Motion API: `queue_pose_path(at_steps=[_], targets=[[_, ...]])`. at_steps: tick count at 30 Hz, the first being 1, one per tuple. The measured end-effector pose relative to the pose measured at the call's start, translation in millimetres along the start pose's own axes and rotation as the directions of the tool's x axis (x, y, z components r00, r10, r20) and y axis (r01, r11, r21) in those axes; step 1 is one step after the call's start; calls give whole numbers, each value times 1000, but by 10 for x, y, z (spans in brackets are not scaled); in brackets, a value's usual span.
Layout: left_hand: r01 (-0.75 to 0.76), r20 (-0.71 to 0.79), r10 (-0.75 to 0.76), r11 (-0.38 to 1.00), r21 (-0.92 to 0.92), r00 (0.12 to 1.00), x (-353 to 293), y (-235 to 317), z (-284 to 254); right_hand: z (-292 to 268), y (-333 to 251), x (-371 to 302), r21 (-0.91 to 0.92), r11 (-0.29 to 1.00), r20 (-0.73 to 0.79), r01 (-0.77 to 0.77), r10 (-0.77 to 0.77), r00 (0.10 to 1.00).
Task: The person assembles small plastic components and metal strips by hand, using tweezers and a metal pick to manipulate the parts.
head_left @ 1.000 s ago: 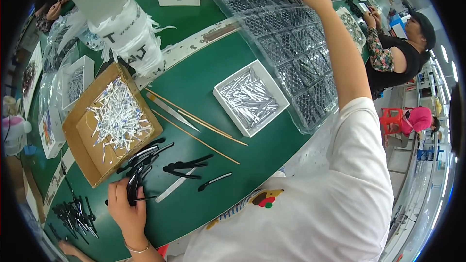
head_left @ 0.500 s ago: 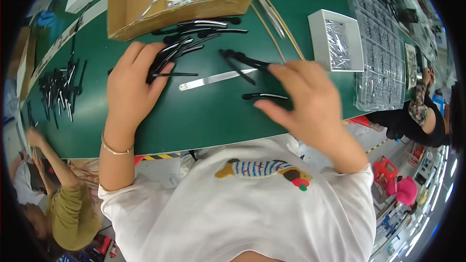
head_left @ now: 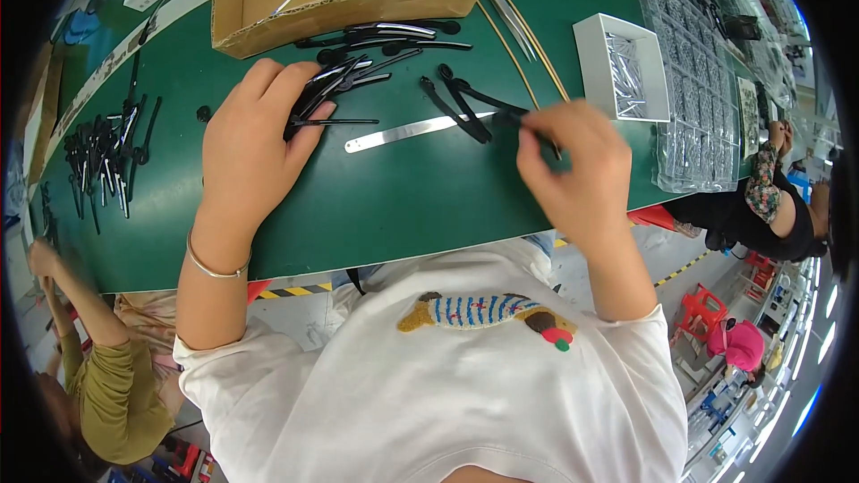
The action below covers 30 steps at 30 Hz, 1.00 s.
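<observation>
My left hand (head_left: 255, 139) is closed around a bunch of slim black sticks (head_left: 333, 89) with glossy edges; one of them juts out to the right below the others. Over the table to the right, my right hand (head_left: 582, 161) pinches a slim black stick with a round end (head_left: 490, 98). Its fingertips are smeared by motion, and a dark tip shows below them. Two more black sticks (head_left: 454, 110) lie crossed over a flat silver metal strip (head_left: 394, 135) between my hands. Several similar black sticks (head_left: 385, 34) lie beyond my left hand.
A cardboard box (head_left: 358, 13) of white-and-blue slips stands at the back. Thin wooden rods (head_left: 510, 49), a white box (head_left: 598, 58) of silver pins and a clear compartment tray (head_left: 698, 116) are to the right. More black sticks (head_left: 107, 156) lie left. Other people work nearby.
My right hand has closed from spread fingers into a pinch and drawn slightly right. The stick that lay near its thumb no longer shows on the table. My left hand keeps its bunch.
</observation>
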<state>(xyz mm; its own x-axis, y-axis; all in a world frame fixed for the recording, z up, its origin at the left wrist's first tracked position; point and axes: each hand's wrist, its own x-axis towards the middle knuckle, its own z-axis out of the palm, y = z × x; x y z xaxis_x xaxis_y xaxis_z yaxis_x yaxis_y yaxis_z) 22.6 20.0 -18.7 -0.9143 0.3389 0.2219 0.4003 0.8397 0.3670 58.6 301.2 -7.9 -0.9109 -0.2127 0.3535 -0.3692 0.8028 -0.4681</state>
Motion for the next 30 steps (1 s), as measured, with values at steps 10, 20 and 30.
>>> queue_pose_path(at_steps=[10,20,30], targets=[[28,11,-28,999,-40,1000,82,138,-27,68,100,201,-80,996,253,44,-22,967],[26,20,-25,999,-41,999,80,191,-50,62,102,110,-171,972,154,161,-135,979],[23,8,-22,999,-38,1000,107,140,-14,-971,524,436,-33,999,-39,7,-8,999]])
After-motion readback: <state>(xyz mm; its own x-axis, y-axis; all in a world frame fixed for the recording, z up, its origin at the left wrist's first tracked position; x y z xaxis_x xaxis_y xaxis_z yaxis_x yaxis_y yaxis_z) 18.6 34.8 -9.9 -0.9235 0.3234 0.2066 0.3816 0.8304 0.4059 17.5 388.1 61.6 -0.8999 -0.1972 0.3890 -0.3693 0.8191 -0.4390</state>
